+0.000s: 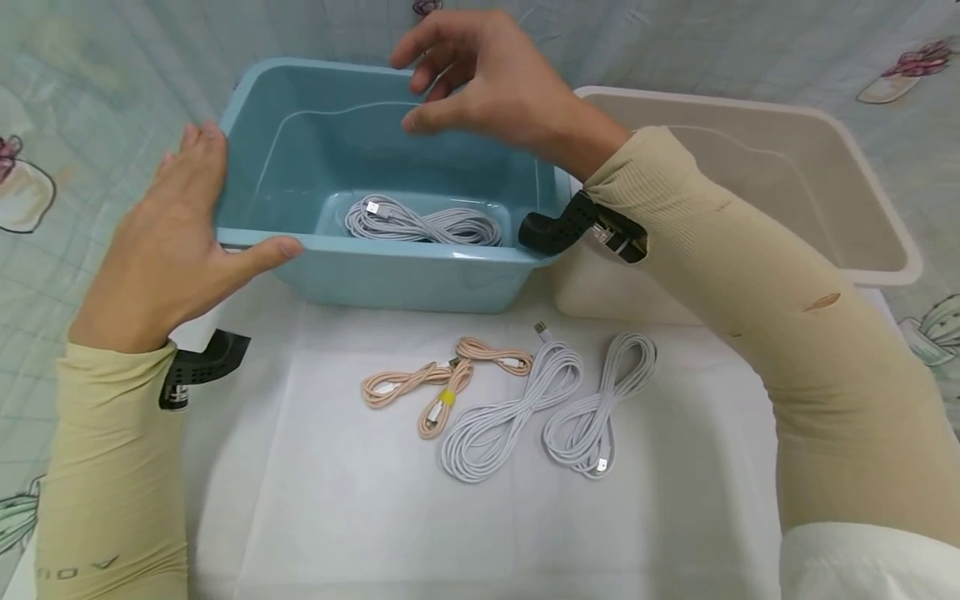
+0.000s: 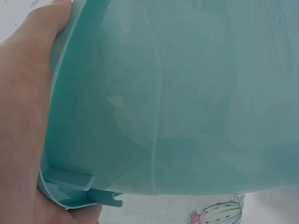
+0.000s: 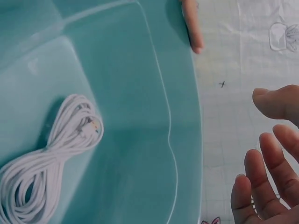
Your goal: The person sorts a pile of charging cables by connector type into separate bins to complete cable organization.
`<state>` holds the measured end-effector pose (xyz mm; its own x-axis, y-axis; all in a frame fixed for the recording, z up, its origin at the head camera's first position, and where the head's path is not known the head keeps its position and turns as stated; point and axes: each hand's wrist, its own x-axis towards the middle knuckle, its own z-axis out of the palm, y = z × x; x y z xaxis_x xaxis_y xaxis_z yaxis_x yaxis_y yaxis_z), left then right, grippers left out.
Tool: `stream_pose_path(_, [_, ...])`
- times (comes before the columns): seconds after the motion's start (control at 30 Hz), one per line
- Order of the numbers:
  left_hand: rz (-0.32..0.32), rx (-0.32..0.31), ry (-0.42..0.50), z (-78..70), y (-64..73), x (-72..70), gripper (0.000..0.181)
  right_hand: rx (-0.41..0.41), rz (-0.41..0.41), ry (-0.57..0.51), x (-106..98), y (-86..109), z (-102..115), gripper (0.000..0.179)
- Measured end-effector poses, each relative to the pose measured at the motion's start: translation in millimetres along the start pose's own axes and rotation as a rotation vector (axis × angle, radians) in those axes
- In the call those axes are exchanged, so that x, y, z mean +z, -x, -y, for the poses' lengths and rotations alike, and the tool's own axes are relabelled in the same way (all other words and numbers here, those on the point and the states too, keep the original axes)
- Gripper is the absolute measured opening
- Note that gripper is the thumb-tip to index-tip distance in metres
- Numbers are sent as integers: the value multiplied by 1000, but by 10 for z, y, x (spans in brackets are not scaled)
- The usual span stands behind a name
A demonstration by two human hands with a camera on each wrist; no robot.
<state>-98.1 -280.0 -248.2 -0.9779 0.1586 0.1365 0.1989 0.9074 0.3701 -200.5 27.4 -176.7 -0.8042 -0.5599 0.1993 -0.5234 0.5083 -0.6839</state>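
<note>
1. A coiled cable [image 1: 423, 223] lies in the left tub [image 1: 390, 275].
2. A second tub [image 1: 862, 200] stands just right of it.
3. Four cable bundles [image 1: 510, 392] lie on the surface [image 1: 337, 500] before both tubs.

Looks like a home tabletop set up for sorting; cactus-print cloth [image 1: 862, 50] covers the surface, white sheet [image 1: 337, 500] near; blue plastic tub [image 1: 390, 275] far, beige tub [image 1: 885, 242] right; coiled charging cables [image 1: 517, 400] laid out.

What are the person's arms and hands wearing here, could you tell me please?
Both arms wear snug, ribbed beige sleeves down to the wrists; the left sleeve bears small dark lettering. A black perforated strap circles the right wrist, another the left. Hands are bare, no rings visible.
</note>
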Motion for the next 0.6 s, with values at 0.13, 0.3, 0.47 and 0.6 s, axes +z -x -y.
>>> stream_pose_path(0.13, [8,-5,-1,35,-17,-2,109,-67,13,-2,1,58,2,43])
stream_pose_path(0.3, [11,3,-6,91,-33,-15,110,-105,7,-70,25,184,64,39])
stream_pose_path(0.47, [-5,5,-6,148,-19,-34,110,-120,32,-139,51,285,151,37])
stream_pose_path(0.6, [-17,5,8,191,-2,-48,109,-166,50,-188,66,347,135,37])
